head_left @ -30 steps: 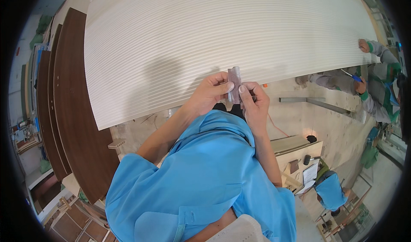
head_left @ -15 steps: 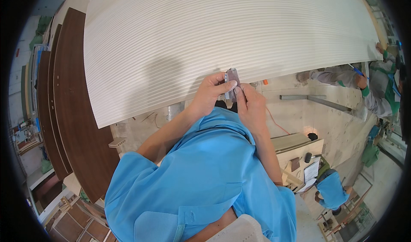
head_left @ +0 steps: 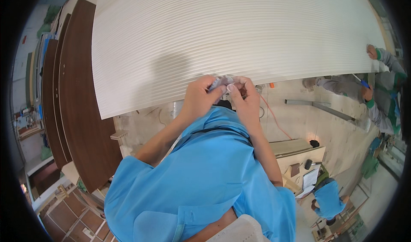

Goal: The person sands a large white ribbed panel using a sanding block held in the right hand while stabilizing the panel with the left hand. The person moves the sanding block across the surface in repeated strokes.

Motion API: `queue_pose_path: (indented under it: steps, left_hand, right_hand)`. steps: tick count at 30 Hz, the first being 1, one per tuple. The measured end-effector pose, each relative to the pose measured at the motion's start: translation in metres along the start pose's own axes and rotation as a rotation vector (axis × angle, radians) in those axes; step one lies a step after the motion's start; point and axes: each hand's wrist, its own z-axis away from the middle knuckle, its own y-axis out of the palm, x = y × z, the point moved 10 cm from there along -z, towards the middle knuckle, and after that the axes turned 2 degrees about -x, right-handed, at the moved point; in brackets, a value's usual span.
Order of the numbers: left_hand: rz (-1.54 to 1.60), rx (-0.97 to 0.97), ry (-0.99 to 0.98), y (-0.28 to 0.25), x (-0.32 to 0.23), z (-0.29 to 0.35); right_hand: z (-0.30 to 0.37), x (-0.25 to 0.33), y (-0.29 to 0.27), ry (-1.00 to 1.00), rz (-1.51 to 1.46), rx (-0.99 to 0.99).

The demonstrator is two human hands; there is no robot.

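Both my hands come together in front of my body, just at the near edge of a large white ridged panel (head_left: 239,32). Between them is a small folded piece of sandpaper (head_left: 221,80), greyish and bent, partly hidden by fingers. My left hand (head_left: 200,95) grips its left side with the thumb on the near face. My right hand (head_left: 245,97) pinches the right side, thumb toward the left thumb and fingers curled behind. The ridged panel lies flat beyond the hands, with a shadow on it.
Dark brown boards (head_left: 79,100) stand at the left. On the right, a co-worker's hand (head_left: 372,52) rests on the panel's edge, and the other holds a blue-handled tool (head_left: 364,83). Metal bars (head_left: 319,105) and a red cord (head_left: 274,115) lie below. A worktable (head_left: 295,156) stands at lower right.
The sandpaper stood upright and flat between my hands; now it is bent and lower, more covered by fingers. My right hand has turned inward. The view has shifted slightly.
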Motion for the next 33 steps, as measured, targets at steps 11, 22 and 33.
queue_pose_path:
  steps: [11, 22, 33]
  left_hand:
    - [0.222, 0.233, -0.088, 0.025, 0.016, 0.019]
    - [-0.803, -0.407, 0.528, -0.089, -0.04, 0.0]
    - [-0.925, -0.205, 0.757, -0.076, -0.03, -0.005]
  right_hand:
    - [0.012, -0.049, -0.002, 0.235, -0.159, 0.063]
    - [0.01, -0.054, -0.018, 0.32, -0.21, 0.063]
    - [0.023, -0.091, -0.045, 0.299, -0.144, -0.041]
